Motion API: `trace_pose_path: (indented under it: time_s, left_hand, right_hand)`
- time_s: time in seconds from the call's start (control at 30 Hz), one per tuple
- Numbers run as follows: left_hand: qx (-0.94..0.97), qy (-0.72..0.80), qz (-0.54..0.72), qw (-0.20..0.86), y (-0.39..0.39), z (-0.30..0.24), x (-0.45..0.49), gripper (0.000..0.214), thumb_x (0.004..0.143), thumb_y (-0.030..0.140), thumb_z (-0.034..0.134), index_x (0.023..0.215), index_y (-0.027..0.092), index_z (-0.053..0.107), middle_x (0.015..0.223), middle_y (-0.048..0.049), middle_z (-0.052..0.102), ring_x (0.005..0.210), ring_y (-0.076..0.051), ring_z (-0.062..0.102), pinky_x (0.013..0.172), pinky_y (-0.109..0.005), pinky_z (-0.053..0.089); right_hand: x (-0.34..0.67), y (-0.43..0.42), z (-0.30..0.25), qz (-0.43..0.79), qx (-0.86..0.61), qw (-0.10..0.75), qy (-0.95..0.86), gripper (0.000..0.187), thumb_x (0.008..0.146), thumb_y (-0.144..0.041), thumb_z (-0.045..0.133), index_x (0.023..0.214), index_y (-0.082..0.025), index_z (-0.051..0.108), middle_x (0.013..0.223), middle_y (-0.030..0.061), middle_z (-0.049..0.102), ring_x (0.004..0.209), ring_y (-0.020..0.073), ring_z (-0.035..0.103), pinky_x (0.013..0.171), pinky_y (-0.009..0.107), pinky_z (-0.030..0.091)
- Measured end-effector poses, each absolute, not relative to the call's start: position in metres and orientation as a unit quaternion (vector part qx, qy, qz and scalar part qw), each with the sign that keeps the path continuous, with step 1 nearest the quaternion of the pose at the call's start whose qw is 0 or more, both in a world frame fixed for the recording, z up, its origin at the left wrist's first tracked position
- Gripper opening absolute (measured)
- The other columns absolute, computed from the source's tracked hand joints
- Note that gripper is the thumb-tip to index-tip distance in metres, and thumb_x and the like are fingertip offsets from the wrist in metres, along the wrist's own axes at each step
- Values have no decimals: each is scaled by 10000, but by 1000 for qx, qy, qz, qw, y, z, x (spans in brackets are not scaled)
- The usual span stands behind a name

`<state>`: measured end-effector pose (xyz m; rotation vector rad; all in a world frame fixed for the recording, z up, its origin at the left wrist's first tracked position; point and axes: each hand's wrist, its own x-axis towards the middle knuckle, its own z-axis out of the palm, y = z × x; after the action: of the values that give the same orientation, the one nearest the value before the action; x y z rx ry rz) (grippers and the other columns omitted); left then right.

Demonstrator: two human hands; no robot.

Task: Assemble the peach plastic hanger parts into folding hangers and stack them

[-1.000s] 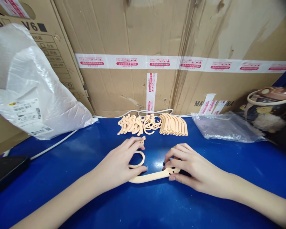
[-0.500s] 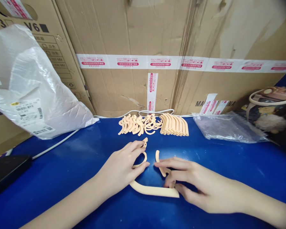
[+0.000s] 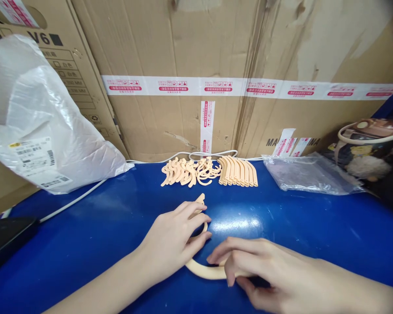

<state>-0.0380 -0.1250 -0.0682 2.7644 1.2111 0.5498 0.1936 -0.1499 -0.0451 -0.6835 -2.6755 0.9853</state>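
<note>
My left hand (image 3: 178, 235) is closed around a thin C-shaped beige piece (image 3: 205, 227) just above the blue table. The tip of another beige piece (image 3: 201, 199) pokes out beyond its fingers. Below the thumb begins a long, wide beige strip (image 3: 205, 271), bent at its left end. My right hand (image 3: 265, 270) has its fingers curled over that strip's right end, which they cover. A smaller beige bit shows under the index finger; most of it is hidden.
At the back lie S-shaped pieces (image 3: 178, 171), thin hooked pieces (image 3: 207, 172) and a row of bent strips (image 3: 238, 171). A clear plastic bag (image 3: 311, 174) lies right of them, a white padded bag (image 3: 52, 117) left. Cardboard boxes (image 3: 170, 52) stand behind. A black device (image 3: 9, 240) sits at left.
My right hand has moved down and toward me, with its smaller piece now mostly hidden over the long strip. My left hand has shifted slightly right with the thin piece.
</note>
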Motion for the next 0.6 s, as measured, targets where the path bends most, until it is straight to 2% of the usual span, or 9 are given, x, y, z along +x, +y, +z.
trace_pose_path:
  time_s: [0.13, 0.23, 0.37, 0.47, 0.6]
  left_hand:
    - [908, 380, 172, 39, -123, -67, -40, 275, 979, 326, 389, 1165, 224, 565, 1246, -48, 595, 1171, -212, 532, 914, -379, 506]
    - [915, 363, 168, 49, -123, -65, -42, 325, 967, 186, 330, 1248, 203, 493, 1248, -51, 597, 1167, -199, 532, 932, -369, 496]
    - [935, 314, 150, 62, -124, -63, -40, 393, 902, 61, 351, 1247, 195, 486, 1238, -37, 601, 1162, -196, 521, 1005, -370, 448]
    - [933, 312, 166, 72, -126, -63, -38, 334, 937, 110, 382, 1237, 202, 497, 1247, -33, 594, 1195, -198, 488, 1063, -390, 400]
    - [920, 331, 192, 85, -125, -62, -40, 312, 966, 172, 392, 1261, 213, 486, 1335, -54, 526, 1277, -201, 422, 1069, -404, 398]
  right_hand:
    - [197, -140, -49, 249, -216, 145, -933, 228, 822, 3, 464, 870, -218, 495, 1064, 16, 625, 1011, 143, 561, 962, 322, 416]
    - [202, -127, -53, 174, -229, 161, -944, 205, 870, -27, 435, 794, -215, 461, 985, 13, 620, 999, 162, 530, 975, 379, 377]
    - [209, -110, -61, 98, -250, 186, -945, 254, 873, -16, 388, 720, -209, 448, 912, 20, 606, 918, 171, 532, 854, 356, 413]
    - [213, -106, -64, 56, -331, 224, -915, 192, 936, -140, 403, 770, -205, 476, 912, 48, 587, 824, 173, 543, 711, 306, 437]
    - [211, -110, -62, 34, -413, 208, -886, 142, 960, -283, 454, 856, -206, 513, 769, 12, 586, 677, 170, 541, 629, 295, 419]
